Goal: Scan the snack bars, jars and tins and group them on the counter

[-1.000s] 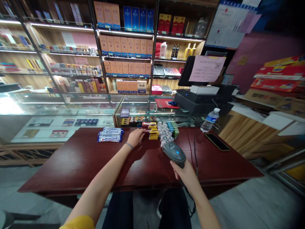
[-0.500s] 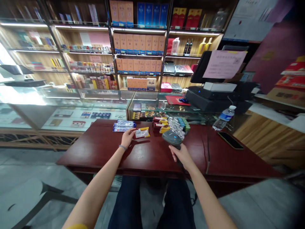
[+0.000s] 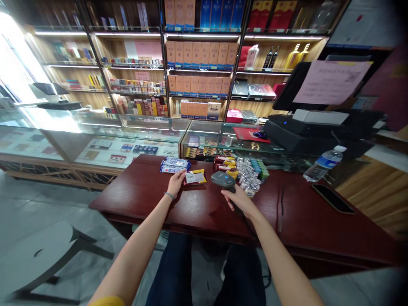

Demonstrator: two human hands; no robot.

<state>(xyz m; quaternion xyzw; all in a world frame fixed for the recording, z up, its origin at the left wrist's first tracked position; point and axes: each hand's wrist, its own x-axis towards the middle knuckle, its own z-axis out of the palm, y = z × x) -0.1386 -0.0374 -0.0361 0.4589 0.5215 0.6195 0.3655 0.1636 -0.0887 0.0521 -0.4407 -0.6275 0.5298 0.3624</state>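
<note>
Head cam: L hand (image 3: 176, 183) pinching L end of red/yellow pkt (image 3: 195, 177), white label up, over dark red desk (image 3: 197, 210), just R of/in front of blue/white pkts (image 3: 172, 165). R hand (image 3: 241, 200) wrapped round handle of scanner (image 3: 223, 179), head near pkt's R end. Red/yellow pile (image 3: 225, 162) behind scanner; water btl (image 3: 325, 163) + phone (image 3: 333, 198) far R.

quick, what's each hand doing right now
Left hand: closed on the edge of a red and yellow packet.
Right hand: closed around the handle of the scanner.
</note>
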